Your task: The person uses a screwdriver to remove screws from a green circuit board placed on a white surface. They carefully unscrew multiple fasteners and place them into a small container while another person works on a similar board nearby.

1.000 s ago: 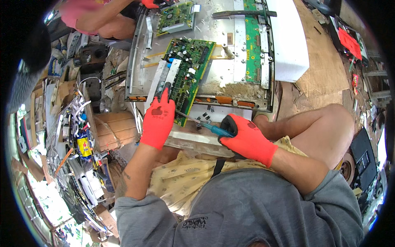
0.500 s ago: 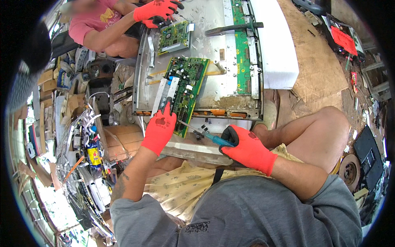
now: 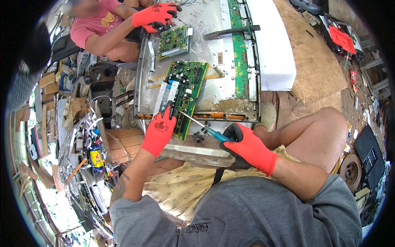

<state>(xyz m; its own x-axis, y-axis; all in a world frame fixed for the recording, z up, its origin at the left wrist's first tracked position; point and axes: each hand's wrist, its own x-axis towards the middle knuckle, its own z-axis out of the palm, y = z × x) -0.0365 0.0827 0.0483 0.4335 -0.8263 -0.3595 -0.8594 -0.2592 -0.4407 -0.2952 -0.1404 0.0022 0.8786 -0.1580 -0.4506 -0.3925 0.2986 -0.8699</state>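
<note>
A long green circuit board (image 3: 190,88) with silver metal strips lies slanted over the near edge of a large metal panel (image 3: 205,53). My left hand (image 3: 159,129), in a red glove with dark fingertips, grips the board's lower left side, fingertips on top by the strips; the thumb is hidden. In my right hand (image 3: 251,149), also gloved, is a screwdriver (image 3: 221,136) with a translucent blue handle. Its shaft points up and left, with the tip at the board's lower right part. Several small black parts (image 3: 199,136) lie just below the panel's near edge.
Across the panel a person in a pink shirt (image 3: 88,29) has red-gloved hands beside a smaller circuit board (image 3: 173,40). A dark flat bar tool (image 3: 230,32) lies on the panel. White foam (image 3: 273,49) stands at its right. Heaped scrap and wires (image 3: 88,152) fill the left side.
The screwdriver's tip has risen from the board's edge onto its surface, and its shaft shows more fully. The board has shifted slightly down in the picture. My left hand keeps its grip.
</note>
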